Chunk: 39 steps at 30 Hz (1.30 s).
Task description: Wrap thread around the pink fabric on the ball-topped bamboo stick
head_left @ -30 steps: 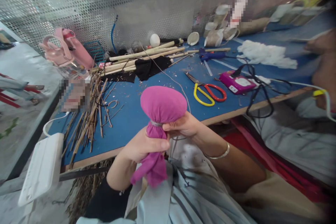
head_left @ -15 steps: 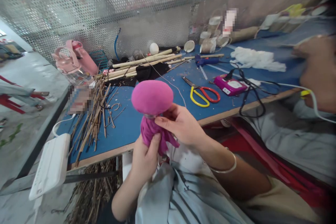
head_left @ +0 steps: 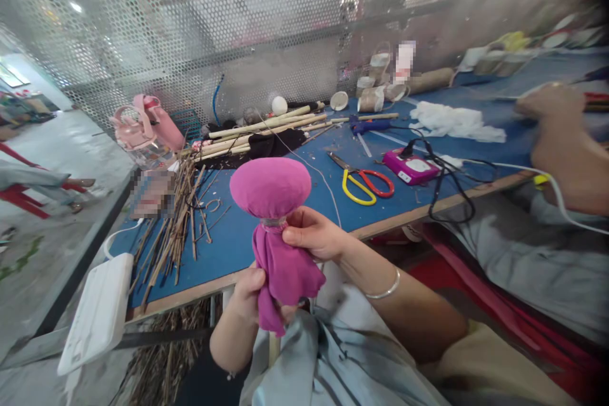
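One magenta bundle stood near the blue tabletop's front edge, my left hand gripping its loose cloth, my right hand pinching its neck; a perforated panel rose behind.

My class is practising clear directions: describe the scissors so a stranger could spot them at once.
Start at the blue table, then find the wearer's right hand holding a tied magenta cloth bundle. On the tabletop beyond that hand, just left of a purple socket box, lie the scissors. Mismatched looped handles, one yellow and one red, set them apart.
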### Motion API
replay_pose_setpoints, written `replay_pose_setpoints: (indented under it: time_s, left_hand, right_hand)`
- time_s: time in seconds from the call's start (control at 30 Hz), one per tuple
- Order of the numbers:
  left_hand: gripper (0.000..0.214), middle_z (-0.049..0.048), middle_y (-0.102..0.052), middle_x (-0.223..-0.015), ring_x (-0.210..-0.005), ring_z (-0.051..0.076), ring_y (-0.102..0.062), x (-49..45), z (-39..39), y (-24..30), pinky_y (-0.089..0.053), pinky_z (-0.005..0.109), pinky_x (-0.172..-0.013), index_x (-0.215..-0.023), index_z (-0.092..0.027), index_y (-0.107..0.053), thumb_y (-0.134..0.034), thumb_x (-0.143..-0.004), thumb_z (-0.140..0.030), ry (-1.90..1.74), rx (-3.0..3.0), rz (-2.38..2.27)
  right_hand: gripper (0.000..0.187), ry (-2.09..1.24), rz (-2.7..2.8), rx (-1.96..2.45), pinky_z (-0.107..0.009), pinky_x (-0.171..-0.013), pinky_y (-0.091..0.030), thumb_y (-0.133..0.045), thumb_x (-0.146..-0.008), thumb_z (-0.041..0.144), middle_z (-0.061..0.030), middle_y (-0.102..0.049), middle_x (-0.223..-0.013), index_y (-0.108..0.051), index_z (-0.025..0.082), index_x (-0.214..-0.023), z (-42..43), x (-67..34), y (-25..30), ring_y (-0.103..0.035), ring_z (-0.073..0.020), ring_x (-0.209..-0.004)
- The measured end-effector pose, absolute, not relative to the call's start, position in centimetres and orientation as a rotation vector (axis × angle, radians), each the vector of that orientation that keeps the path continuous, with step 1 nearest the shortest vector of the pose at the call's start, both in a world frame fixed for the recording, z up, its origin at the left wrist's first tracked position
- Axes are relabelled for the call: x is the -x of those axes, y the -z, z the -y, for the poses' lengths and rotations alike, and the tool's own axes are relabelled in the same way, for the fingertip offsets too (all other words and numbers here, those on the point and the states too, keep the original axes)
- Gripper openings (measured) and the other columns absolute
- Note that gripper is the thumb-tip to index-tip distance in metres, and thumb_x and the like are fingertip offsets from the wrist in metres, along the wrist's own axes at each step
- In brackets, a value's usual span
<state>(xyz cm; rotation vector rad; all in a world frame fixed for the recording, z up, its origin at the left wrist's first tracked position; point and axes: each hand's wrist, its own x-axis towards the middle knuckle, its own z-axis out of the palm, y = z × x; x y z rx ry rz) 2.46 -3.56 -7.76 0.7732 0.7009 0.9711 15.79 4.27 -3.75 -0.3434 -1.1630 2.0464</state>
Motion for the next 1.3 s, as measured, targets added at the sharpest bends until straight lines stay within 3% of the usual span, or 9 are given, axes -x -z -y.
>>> replay_pose_setpoints:
  time_s: [0.07, 0.13, 0.2, 0.3, 0.43, 0.73, 0.93, 1.13, 1.3]
  left_hand:
    - [0.055, -0.0009, -0.051, -0.048, -0.037, 0.013, -0.045, -1.7, 3.3, 7.6, -0.04, 0.027, -0.039, -0.081, -0.019, -0.06, -0.053, -0.064, -0.071, -1.061, -0.93, -0.851]
    - [0.057, 0.0084, -0.066, -0.082, -0.075, 0.021, -0.062, -0.9, 3.0, 6.2, -0.05, 0.033, -0.069, -0.099, -0.017, -0.061, -0.051, -0.072, -0.067, -1.196, -1.224, -1.105]
    - [0.06, 0.0125, -0.057, -0.119, -0.113, 0.024, -0.052, -0.6, 2.9, 3.9, -0.039, 0.035, -0.096, -0.118, -0.018, -0.053, -0.047, -0.079, -0.063, -1.423, -1.455, -1.407]
    - [0.059, 0.0103, -0.036, -0.144, -0.131, 0.022, -0.036, -1.5, 2.8, 1.4, -0.03, 0.035, -0.105, -0.139, -0.023, -0.03, -0.038, -0.089, -0.052, -1.664, -1.531, -1.561]
    - [0.044, 0.0114, -0.056, -0.126, -0.115, 0.022, -0.052, -3.7, 2.9, 2.1, -0.039, 0.033, -0.096, -0.122, -0.016, -0.049, -0.041, -0.09, -0.045, -1.229, -1.502, -1.338]
    - [0.041, 0.0095, -0.064, -0.113, -0.105, 0.023, -0.059, -2.8, 2.8, 3.9, -0.044, 0.035, -0.093, -0.112, -0.016, -0.057, -0.057, -0.082, -0.044, -1.423, -1.196, -1.039]
    - [0.045, 0.0091, -0.065, -0.106, -0.11, 0.027, -0.056, -3.0, 3.6, 3.9, -0.04, 0.039, -0.098, -0.108, -0.019, -0.062, -0.057, -0.077, -0.052, -1.492, -1.049, -0.88]
    - [0.036, 0.0026, -0.063, -0.081, -0.08, 0.018, -0.062, -2.7, 3.0, 3.8, -0.048, 0.03, -0.078, -0.09, -0.019, -0.064, -0.063, -0.073, -0.051, -1.489, -0.935, -0.955]
    - [0.033, -0.0009, -0.058, -0.067, -0.059, 0.01, -0.051, -2.0, 2.4, 4.2, -0.043, 0.022, -0.058, -0.08, -0.015, -0.062, -0.066, -0.072, -0.046, -1.433, -0.953, -1.156]
  right_hand:
    - [0.031, -1.984, 1.196, 0.374, -0.02, -0.054, -0.043, -0.079, -0.059, 0.038, 0.0019, -0.06, -0.062, -0.063, 0.015, -0.072, -4.0, -16.2, 3.3, -0.052, -0.0084, -0.056]
    - [0.026, -1.864, 1.207, 0.479, -0.022, -0.06, -0.045, -0.078, -0.061, 0.034, 0.0009, -0.063, -0.068, -0.065, 0.016, -0.075, -3.6, -16.6, 2.7, -0.056, -0.01, -0.061]
    - [0.025, -1.762, 1.248, 0.601, -0.024, -0.064, -0.046, -0.075, -0.065, 0.032, -0.0009, -0.066, -0.075, -0.066, 0.016, -0.081, -2.9, -16.7, 2.1, -0.058, -0.0118, -0.067]
    - [0.023, -1.611, 1.331, 0.734, -0.025, -0.066, -0.046, -0.07, -0.071, 0.03, -0.0027, -0.068, -0.081, -0.065, 0.015, -0.088, -1.9, -16.3, 1.5, -0.059, -0.0126, -0.07]
    - [0.016, -1.506, 1.33, 0.794, -0.023, -0.063, -0.044, -0.066, -0.072, 0.028, -0.0011, -0.064, -0.073, -0.062, 0.015, -0.081, -1.7, -15.7, 1.5, -0.055, -0.0111, -0.064]
    - [0.031, -1.602, 1.732, 0.628, -0.02, -0.048, -0.028, -0.062, -0.077, 0.038, 0.0047, -0.041, -0.055, -0.051, 0.014, -0.061, -2.6, -18.4, 0.3, -0.034, -0.0062, -0.052]
    - [0.044, -2.077, 1.355, 0.568, -0.02, -0.043, -0.021, -0.066, -0.069, 0.055, 0.0064, -0.038, -0.055, -0.048, 0.015, -0.068, -2.0, -16.6, 2.7, -0.029, -0.0041, -0.046]
    - [0.042, -1.732, 1.414, 0.83, -0.019, -0.044, -0.024, -0.075, -0.063, 0.046, 0.0064, -0.043, -0.055, -0.045, 0.016, -0.065, -1.8, -16.3, 3.5, -0.034, -0.0047, -0.049]
    - [0.038, -1.655, 1.522, 0.758, -0.019, -0.042, -0.021, -0.071, -0.068, 0.042, 0.0062, -0.039, -0.05, -0.046, 0.015, -0.057, -1.2, -18.4, 0.7, -0.03, -0.004, -0.046]
